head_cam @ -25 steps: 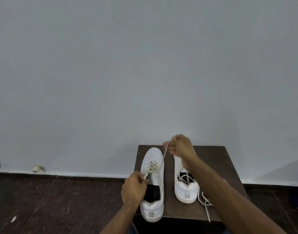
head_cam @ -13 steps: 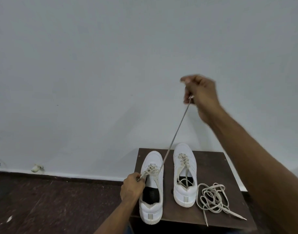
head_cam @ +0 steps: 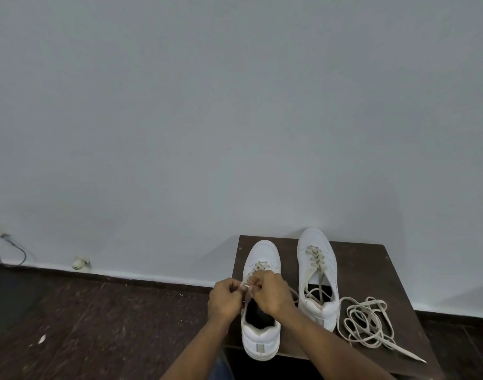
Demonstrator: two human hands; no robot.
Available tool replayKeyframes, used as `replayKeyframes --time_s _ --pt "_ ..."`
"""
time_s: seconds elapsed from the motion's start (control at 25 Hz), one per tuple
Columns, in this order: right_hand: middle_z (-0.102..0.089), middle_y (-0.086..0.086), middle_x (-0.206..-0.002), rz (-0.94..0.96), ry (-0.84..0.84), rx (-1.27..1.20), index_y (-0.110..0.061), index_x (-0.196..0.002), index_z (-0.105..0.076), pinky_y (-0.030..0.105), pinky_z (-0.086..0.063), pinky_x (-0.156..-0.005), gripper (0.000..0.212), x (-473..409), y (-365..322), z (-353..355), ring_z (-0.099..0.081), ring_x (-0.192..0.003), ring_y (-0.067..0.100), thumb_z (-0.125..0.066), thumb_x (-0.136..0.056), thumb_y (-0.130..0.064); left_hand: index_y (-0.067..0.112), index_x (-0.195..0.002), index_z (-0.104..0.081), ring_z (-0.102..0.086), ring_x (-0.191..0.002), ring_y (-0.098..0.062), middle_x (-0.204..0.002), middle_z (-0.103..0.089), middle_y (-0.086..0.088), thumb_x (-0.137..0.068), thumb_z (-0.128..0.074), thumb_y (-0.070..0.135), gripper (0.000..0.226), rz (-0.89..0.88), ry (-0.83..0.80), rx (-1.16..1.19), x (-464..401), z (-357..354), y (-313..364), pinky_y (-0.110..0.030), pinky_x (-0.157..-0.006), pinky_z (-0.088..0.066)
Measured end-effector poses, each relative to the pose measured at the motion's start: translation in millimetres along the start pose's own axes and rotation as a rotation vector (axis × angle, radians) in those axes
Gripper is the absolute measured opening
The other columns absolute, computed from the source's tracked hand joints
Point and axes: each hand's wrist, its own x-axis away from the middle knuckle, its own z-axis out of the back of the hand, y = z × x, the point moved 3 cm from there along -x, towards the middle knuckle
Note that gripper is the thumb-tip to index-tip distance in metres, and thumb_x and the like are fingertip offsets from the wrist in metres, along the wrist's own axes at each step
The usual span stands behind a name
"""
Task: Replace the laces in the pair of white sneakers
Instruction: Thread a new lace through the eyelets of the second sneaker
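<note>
Two white sneakers stand side by side on a small dark wooden table (head_cam: 372, 270), toes toward the wall. The left sneaker (head_cam: 261, 335) is partly laced with a beige lace near its toe. Both my hands meet over its eyelets: my left hand (head_cam: 225, 300) and my right hand (head_cam: 270, 293) pinch the lace tip (head_cam: 247, 286) between them. The right sneaker (head_cam: 317, 272) is laced with a beige lace, its ends lying loose inside the opening. A loose bundle of beige laces (head_cam: 369, 322) lies on the table to its right.
The table stands against a plain pale wall. Dark speckled floor (head_cam: 98, 325) stretches to the left. A cable (head_cam: 7, 250) and a small white fitting (head_cam: 80, 262) sit at the wall's base on the far left.
My right hand, which had pulled the lace high up and to the right, has come back down to the left sneaker's eyelets. Both hands now pinch the lace tip together.
</note>
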Motion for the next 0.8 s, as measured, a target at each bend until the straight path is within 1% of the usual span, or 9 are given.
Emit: replayKeyframes --time_s 0.12,0.24,0.32,0.44,0.56,0.68,0.8 --pt "-0.073 -0.001 -0.092 -0.008 0.020 0.091 -0.023 -0.087 -0.072 0.032 -0.054 -0.079 0.020 -3 -3 -3 -0.066 -0.087 0.020 -0.053 -0.086 -0.015 0.025 -0.071 -0.070 -0.067 -0.067 -0.009 -0.067 -0.070 0.010 -0.086 -0.068 0.022 0.016 -0.034 -0.008 -0.029 -1 -1 -1 -0.036 -0.074 -0.058" --pt "-0.072 0.002 -0.087 -0.020 0.044 0.149 -0.020 -0.082 -0.069 0.030 -0.052 -0.071 0.018 -5 -4 -6 -0.065 -0.079 0.021 -0.053 -0.089 -0.018 0.028 -0.072 -0.070 -0.068 -0.070 -0.010 -0.069 -0.071 0.011 -0.087 -0.066 0.023 0.016 -0.054 -0.023 -0.043 -3 -2 -4 -0.039 -0.077 -0.059" --pt "-0.071 0.003 -0.086 -0.037 0.051 0.159 -0.019 -0.079 -0.067 0.030 -0.049 -0.068 0.017 -6 -4 -8 -0.064 -0.079 0.022 -0.054 -0.089 -0.020 0.031 -0.075 -0.070 -0.068 -0.072 -0.008 -0.072 -0.071 0.013 -0.088 -0.064 0.024 0.017 -0.084 -0.024 -0.078 -2 -2 -4 -0.039 -0.078 -0.058" --pt "-0.070 0.004 -0.092 -0.047 0.049 0.180 -0.017 -0.089 -0.068 0.032 -0.052 -0.073 0.017 -9 -3 -10 -0.065 -0.086 0.024 -0.052 -0.089 -0.022 0.031 -0.085 -0.074 -0.068 -0.072 -0.005 -0.076 -0.072 0.015 -0.090 -0.058 0.022 0.018 -0.144 -0.042 -0.118 -2 -1 -3 -0.036 -0.078 -0.058" --pt "-0.068 0.006 -0.099 -0.015 0.062 0.230 -0.015 -0.099 -0.066 0.035 -0.052 -0.077 0.021 -7 -7 -13 -0.064 -0.092 0.026 -0.048 -0.092 -0.023 0.032 -0.092 -0.075 -0.068 -0.074 -0.005 -0.082 -0.072 0.015 -0.092 -0.053 0.019 0.025 -0.149 -0.049 -0.139 -2 0 -1 -0.036 -0.080 -0.057" --pt "-0.070 0.004 -0.100 -0.028 0.114 0.133 -0.019 -0.102 -0.064 0.035 -0.050 -0.079 0.020 5 -7 -15 -0.064 -0.095 0.025 -0.046 -0.095 -0.024 0.034 -0.093 -0.074 -0.068 -0.076 -0.005 -0.083 -0.072 0.016 -0.093 -0.051 0.020 0.026 -0.141 -0.055 -0.111 -3 -1 0 -0.036 -0.081 -0.057" --pt "-0.069 0.000 -0.101 -0.002 0.132 0.006 -0.021 -0.106 -0.060 0.031 -0.045 -0.072 0.020 24 0 -20 -0.063 -0.095 0.022 -0.044 -0.095 -0.017 0.034 -0.088 -0.072 -0.068 -0.073 -0.004 -0.081 -0.071 0.017 -0.094 -0.052 0.023 0.024 -0.156 -0.073 -0.117 -8 -3 -1 -0.037 -0.080 -0.057"
